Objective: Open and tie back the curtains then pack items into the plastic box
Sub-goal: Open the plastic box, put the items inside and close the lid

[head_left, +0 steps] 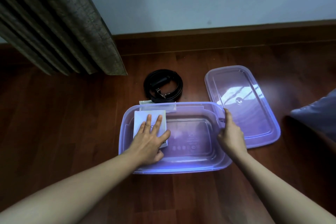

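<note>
Left hand point(150, 141) presses white packet point(142, 116), perhaps cardboard; plastic box point(183, 168) lengthwise left-right.

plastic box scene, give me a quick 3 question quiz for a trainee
1. True or false: the lid is fitted on the plastic box.
2. What lies on the floor just beyond the plastic box? A) a coiled black belt B) a shoe C) a cup
3. Fill in: the left hand lies flat on the ____ inside the plastic box, while the right hand holds its rim.

Key: 1 false, the lid lies on the floor beside the plastic box. 2 A. 3 white box.
</note>
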